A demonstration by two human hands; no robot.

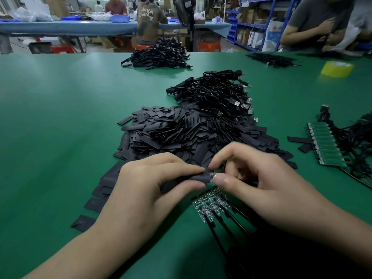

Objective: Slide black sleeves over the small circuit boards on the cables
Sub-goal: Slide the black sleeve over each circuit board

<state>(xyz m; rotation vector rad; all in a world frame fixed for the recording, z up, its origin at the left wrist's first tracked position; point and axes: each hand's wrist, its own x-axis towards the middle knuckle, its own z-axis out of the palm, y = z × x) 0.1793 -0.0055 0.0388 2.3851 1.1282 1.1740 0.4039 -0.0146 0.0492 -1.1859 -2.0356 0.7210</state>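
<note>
My left hand (153, 184) pinches a black sleeve (198, 176) between thumb and fingers. My right hand (259, 178) grips a small green circuit board (213, 174) whose tip pokes out of the sleeve's right end. Below my hands lie several bare boards (209, 206) on black cables (223, 226), side by side on the green table (56, 121). A big heap of flat black sleeves (187, 133) sits just beyond my hands.
Behind the sleeve heap is a bundle of black USB cables (219, 93), with another pile (159, 53) farther back. A row of boards on cables (326, 143) lies at the right. A yellow tape roll (337, 68) and another person (320, 21) are at the far right.
</note>
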